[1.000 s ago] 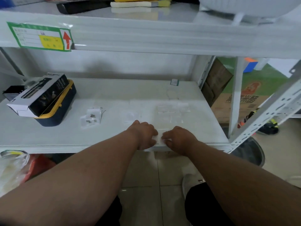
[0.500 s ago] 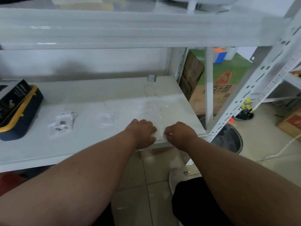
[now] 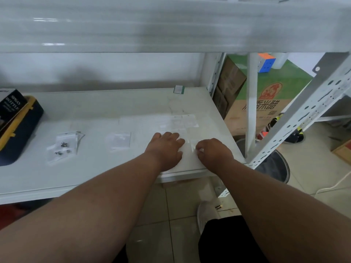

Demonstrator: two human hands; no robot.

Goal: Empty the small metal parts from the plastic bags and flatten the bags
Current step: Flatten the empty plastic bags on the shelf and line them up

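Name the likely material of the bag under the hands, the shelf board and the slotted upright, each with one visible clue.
Bag: thin clear plastic; the shelf shows through it, and it glints.
Shelf board: smooth white, faintly glossy; coated board or painted metal, unclear.
Slotted upright: probably white-painted steel, judging by punched holes and a thin angled profile.

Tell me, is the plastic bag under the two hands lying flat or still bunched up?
Flat, it seems: the clear bag lies spread against the shelf between the left hand and right hand. Emptiness cannot be told.
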